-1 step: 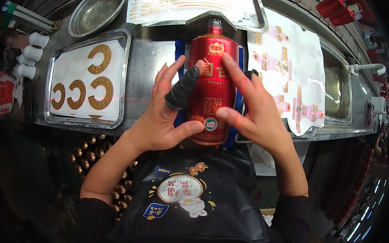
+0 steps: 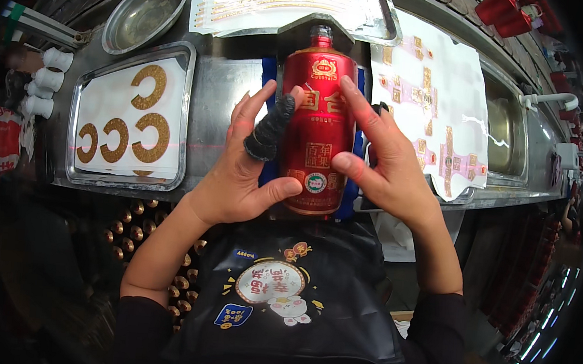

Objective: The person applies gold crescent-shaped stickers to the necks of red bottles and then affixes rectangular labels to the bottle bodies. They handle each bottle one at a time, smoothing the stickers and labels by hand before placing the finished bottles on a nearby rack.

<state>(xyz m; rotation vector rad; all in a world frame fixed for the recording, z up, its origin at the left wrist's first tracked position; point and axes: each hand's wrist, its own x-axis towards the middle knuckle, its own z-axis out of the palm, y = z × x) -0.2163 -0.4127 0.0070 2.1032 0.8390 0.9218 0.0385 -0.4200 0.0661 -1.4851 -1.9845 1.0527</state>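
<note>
Spread wide, left hand (image 2: 233,162) and right hand (image 2: 397,164) flank the glossy red, gold-marked, narrow-necked bottle (image 2: 319,132); one-sided pressure from either thumb could roll it!

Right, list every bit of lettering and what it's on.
I won't copy the wording, only place it.
Red bottle: gold lettering under a crest, large gold characters, a square gold block.
Bottle's base: round seal and fine print, too small.
Black apron: characters in a pale oval, lettering on two blue patches.
Printed sheet at right: marks too small to read.
</note>
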